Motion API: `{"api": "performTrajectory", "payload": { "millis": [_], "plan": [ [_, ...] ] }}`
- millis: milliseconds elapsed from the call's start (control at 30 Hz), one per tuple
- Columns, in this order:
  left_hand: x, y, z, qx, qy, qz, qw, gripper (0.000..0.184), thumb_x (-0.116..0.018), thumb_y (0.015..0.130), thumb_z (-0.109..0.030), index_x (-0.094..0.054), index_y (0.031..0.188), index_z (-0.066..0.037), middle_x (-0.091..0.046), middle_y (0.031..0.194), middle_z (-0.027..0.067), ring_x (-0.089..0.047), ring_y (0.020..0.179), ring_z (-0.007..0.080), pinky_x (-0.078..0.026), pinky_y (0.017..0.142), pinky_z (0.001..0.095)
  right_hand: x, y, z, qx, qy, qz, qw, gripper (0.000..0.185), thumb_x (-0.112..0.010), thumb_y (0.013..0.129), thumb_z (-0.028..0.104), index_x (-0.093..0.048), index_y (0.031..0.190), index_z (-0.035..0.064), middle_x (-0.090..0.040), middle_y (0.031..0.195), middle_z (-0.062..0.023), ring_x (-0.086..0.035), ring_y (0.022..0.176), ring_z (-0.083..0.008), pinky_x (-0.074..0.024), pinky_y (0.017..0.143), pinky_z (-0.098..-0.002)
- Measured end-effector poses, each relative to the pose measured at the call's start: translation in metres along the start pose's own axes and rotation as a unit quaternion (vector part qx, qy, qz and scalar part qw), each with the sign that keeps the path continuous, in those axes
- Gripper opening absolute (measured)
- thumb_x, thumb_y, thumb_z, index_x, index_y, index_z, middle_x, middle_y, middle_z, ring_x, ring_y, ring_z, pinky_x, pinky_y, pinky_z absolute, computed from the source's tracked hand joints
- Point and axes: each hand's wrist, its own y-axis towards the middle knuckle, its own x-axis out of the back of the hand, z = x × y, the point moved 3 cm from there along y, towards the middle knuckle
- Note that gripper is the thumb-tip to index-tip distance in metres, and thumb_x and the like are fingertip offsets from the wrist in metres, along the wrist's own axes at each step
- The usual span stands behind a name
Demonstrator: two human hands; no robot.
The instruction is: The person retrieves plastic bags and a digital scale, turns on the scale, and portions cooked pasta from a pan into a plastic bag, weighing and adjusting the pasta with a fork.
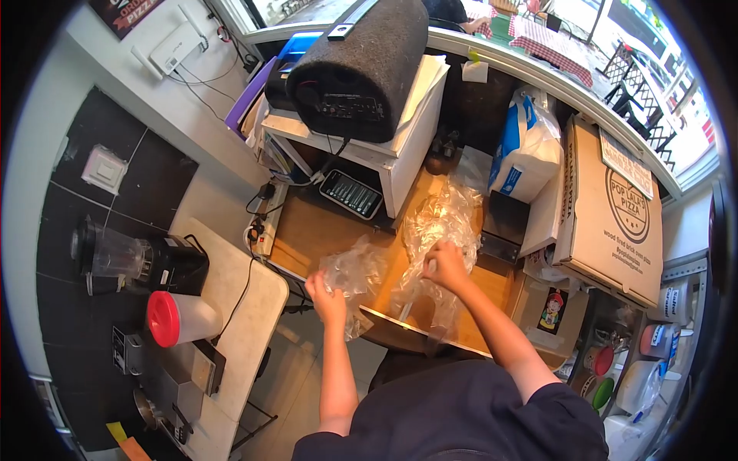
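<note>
Well lit o/all. Daylight via window (pixel 492 48), above & right of speaker (pixel 361 73); outdoor view there v. bright, partly blown out. Plastic film (pixel 442 219), below & right of speaker, throws hard white glare w/ warm highlights; wood bench (pixel 307 230) under speaker looks amber. Speaker itself dark but texture holds. Black tiles (pixel 146 180), left of speaker, dim; shirt (pixel 461 411), well below it, near-black w/ little detail. Wide fisheye: window frame bows, tubs (pixel 676 303) far right of speaker lean & stretch, corners go black. Focus OK approx. throughout; big print on pizza box (pixel 615 223), right of speaker, legible, smallest txt soft.
</note>
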Motion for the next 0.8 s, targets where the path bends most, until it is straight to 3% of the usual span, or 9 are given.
{"api": "performTrajectory", "payload": {
  "millis": [33,133,233,333,467,567,700,767,800],
  "plan": [
    [0.007,0.0,-0.006,-0.003,-0.014,-0.012,1.0,0.054,-0.047,0.065,0.004,-0.047,0.117,-0.011,-0.03,0.132,0.0127,-0.045,0.111,0.0313,-0.043,0.084,0.0328,0.016,0.001,-0.002,-0.035,0.065,-0.037,0.997,0.022,-0.078,0.053,0.02,-0.059,0.061,0.0134,-0.054,0.084,-0.0042,-0.047,0.091,-0.0262,-0.0349,0.082,-0.0406],
    [0.025,-0.004,-0.04,-0.066,-0.048,-0.054,0.995,0.059,-0.046,0.063,0.005,-0.046,0.12,-0.011,-0.035,0.127,0.013,-0.043,0.113,0.0316,-0.039,0.089,0.0343,0.056,0.004,-0.012,0.018,0.193,-0.117,0.974,0.028,-0.079,0.054,0.017,-0.052,0.058,0.0086,-0.055,0.079,-0.0045,-0.051,0.09,-0.0243,-0.0393,0.081,-0.0369],
    [0.027,-0.011,-0.057,-0.098,-0.086,-0.027,0.991,0.057,-0.046,0.064,0.006,-0.045,0.12,-0.007,-0.04,0.123,0.0147,-0.04,0.115,0.0311,-0.031,0.097,0.0355,0.089,0.006,-0.021,-0.036,0.407,-0.048,0.911,0.034,-0.077,0.059,0.004,-0.043,0.059,0.0044,-0.056,0.073,-0.0034,-0.055,0.075,-0.0119,-0.0446,0.074,-0.0252],
    [0.024,-0.026,-0.082,-0.127,-0.105,-0.004,0.986,0.058,-0.045,0.064,0.007,-0.045,0.12,-0.005,-0.043,0.121,0.0144,-0.041,0.115,0.0297,-0.032,0.097,0.0344,0.119,-0.002,-0.022,-0.042,0.395,-0.113,0.911,0.031,-0.077,0.058,0.004,-0.049,0.069,0.0052,-0.052,0.069,0.0008,-0.051,0.069,-0.0063,-0.0429,0.063,-0.0208],
    [0.015,-0.049,-0.102,-0.142,-0.149,0.017,0.978,0.06,-0.044,0.062,0.008,-0.044,0.121,-0.005,-0.045,0.118,0.0142,-0.043,0.113,0.03,-0.033,0.096,0.0342,0.132,-0.018,-0.036,-0.082,0.32,-0.087,0.94,0.037,-0.081,0.055,0.009,-0.055,0.08,0.0038,-0.051,0.069,0.0016,-0.048,0.067,-0.006,-0.0411,0.061,-0.0208],
    [0.003,-0.07,-0.107,-0.048,-0.286,0.088,0.953,0.062,-0.045,0.062,0.008,-0.043,0.122,-0.005,-0.045,0.12,0.0138,-0.043,0.114,0.0274,-0.034,0.094,0.0299,0.132,-0.038,-0.033,-0.021,0.242,0.06,0.968,0.056,-0.084,0.051,0.024,-0.058,0.096,0.0044,-0.053,0.072,0.0008,-0.047,0.065,-0.0072,-0.0407,0.061,-0.0223],
    [0.008,-0.091,-0.125,-0.075,-0.167,0.106,0.977,0.06,-0.046,0.063,0.006,-0.044,0.121,-0.006,-0.047,0.118,0.0135,-0.045,0.112,0.0266,-0.037,0.092,0.0297,0.134,-0.056,-0.045,0.111,0.289,0.127,0.942,0.054,-0.083,0.053,0.026,-0.059,0.097,0.0057,-0.053,0.072,0.0011,-0.047,0.066,-0.0072,-0.0407,0.062,-0.0221],
    [0.008,-0.099,-0.117,-0.083,-0.151,0.083,0.981,0.058,-0.044,0.063,0.006,-0.046,0.12,-0.004,-0.048,0.117,0.0114,-0.046,0.109,0.0228,-0.038,0.087,0.0262,0.137,-0.049,-0.072,-0.058,0.449,0.011,0.892,0.027,-0.069,0.074,0.022,-0.061,0.091,0.0034,-0.06,0.074,-0.001,-0.051,0.068,-0.0076,-0.0396,0.062,-0.0209],
    [0.008,-0.104,-0.11,-0.091,-0.135,0.067,0.984,0.056,-0.043,0.063,0.007,-0.047,0.118,-0.002,-0.048,0.117,0.0093,-0.047,0.107,0.019,-0.039,0.083,0.0227,0.142,-0.049,-0.079,-0.061,0.426,-0.122,0.894,0.014,-0.06,0.082,0.018,-0.061,0.084,0.0036,-0.056,0.069,0.0019,-0.048,0.065,-0.0062,-0.0379,0.059,-0.0206]
  ]
}}
